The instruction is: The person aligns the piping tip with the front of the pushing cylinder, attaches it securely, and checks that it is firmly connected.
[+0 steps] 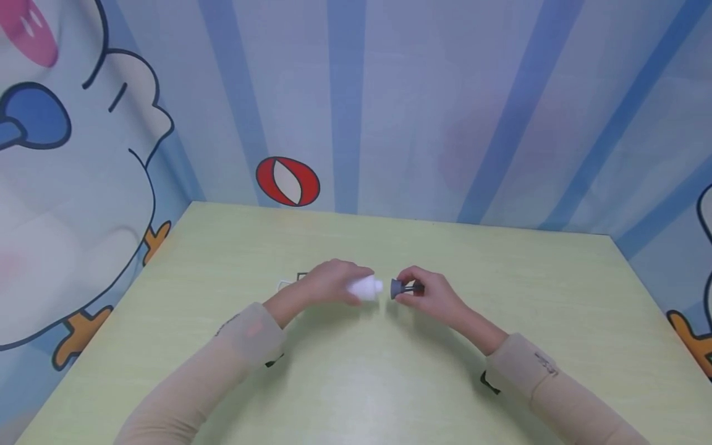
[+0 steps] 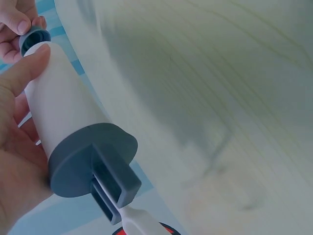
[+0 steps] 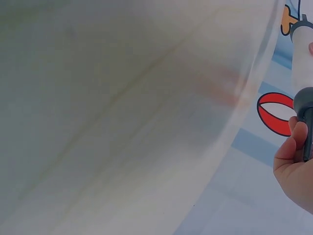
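Observation:
My left hand (image 1: 334, 279) grips a white cylindrical bottle (image 2: 66, 93) that lies about level above the table. Its narrow white neck (image 1: 379, 286) points right. A dark grey round base (image 2: 73, 169) with slotted prongs closes the other end, and a white strip (image 2: 142, 223) shows beside them. Facing the neck, my right hand (image 1: 434, 295) pinches a grey cup-shaped cap (image 1: 396, 288) with a thin dark stem (image 3: 307, 132). In the head view a small gap parts cap and neck. The left wrist view shows the cap's hollow side (image 2: 36, 39) turned toward the bottle.
The pale yellow-green table (image 1: 345, 383) spreads below both hands. Behind it rises a blue striped backdrop (image 1: 411, 111) with a printed red and white oval (image 1: 287, 181). Large cartoon figures (image 1: 61, 204) are printed at the sides.

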Action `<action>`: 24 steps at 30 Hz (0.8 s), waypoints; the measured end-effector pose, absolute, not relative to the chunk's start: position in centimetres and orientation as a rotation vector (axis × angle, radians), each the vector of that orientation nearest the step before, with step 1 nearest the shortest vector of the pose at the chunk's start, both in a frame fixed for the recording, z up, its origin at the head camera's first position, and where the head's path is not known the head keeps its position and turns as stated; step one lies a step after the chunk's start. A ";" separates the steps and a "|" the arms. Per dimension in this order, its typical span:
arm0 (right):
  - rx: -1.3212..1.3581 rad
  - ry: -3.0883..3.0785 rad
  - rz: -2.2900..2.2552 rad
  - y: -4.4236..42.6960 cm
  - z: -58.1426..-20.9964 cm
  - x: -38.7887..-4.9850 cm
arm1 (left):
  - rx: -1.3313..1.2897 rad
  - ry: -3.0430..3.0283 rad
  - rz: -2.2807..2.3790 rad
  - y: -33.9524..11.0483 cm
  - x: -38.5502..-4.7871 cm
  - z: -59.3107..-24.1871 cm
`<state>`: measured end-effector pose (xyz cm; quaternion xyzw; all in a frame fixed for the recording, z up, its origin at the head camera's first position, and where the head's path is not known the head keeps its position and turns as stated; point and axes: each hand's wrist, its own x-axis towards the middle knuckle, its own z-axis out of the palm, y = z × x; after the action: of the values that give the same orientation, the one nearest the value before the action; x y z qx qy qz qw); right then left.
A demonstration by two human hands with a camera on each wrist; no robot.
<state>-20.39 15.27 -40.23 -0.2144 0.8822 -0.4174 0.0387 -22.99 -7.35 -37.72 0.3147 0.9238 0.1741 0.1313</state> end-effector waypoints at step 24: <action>-0.714 2.667 -1.319 14.7 -40.4 -20.2 | 0.974 2.652 0.528 -6.4 -22.3 -37.7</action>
<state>-20.19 14.75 -40.42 -0.2332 0.8709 -0.4307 0.0408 -22.32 -6.40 -37.67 0.3357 0.9145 0.1819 0.1335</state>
